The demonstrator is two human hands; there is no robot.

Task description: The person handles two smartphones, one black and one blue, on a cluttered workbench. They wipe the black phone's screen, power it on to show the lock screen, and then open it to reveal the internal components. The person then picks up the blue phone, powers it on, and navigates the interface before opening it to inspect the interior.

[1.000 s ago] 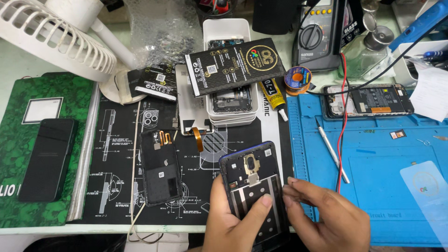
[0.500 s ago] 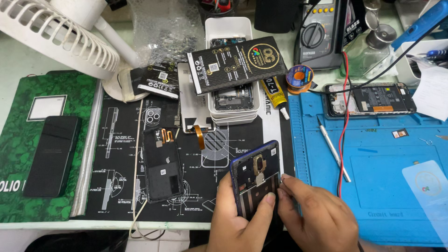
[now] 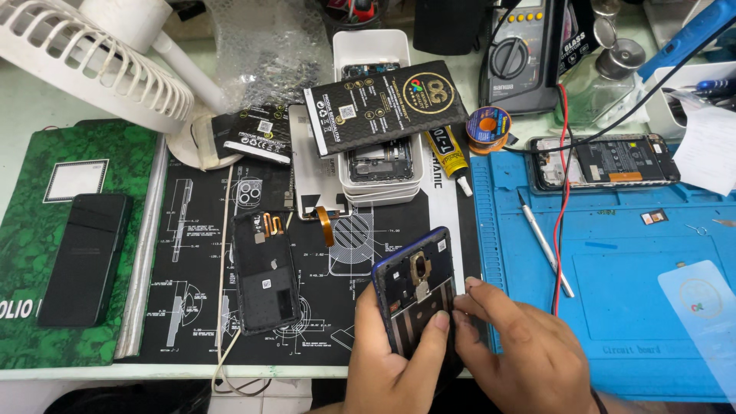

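The left hand (image 3: 399, 356) is gripping a phone frame (image 3: 418, 287) from below, thumb lying up its open side, and is tilting it over the near edge of the table (image 3: 23, 107). The right hand (image 3: 521, 349) is closing narrowly on the frame's right edge, fingertips touching it; whether it is pinching some small part, I cannot tell. The frame is showing bare inner plates and a gold-coloured piece near its top, with no back cover on, so the work seems to be somewhere in its middle, the phone standing opened and not closed up again.

Just left, a black back panel (image 3: 264, 268) is lying on the black mat (image 3: 192, 307). Beyond, a white tray (image 3: 376, 46) is carrying another phone body, with a black flat box (image 3: 383, 107) resting across it. On the blue mat (image 3: 629, 307) a second opened phone (image 3: 606, 162) is lying well apart, a metal tool (image 3: 543, 241) between.
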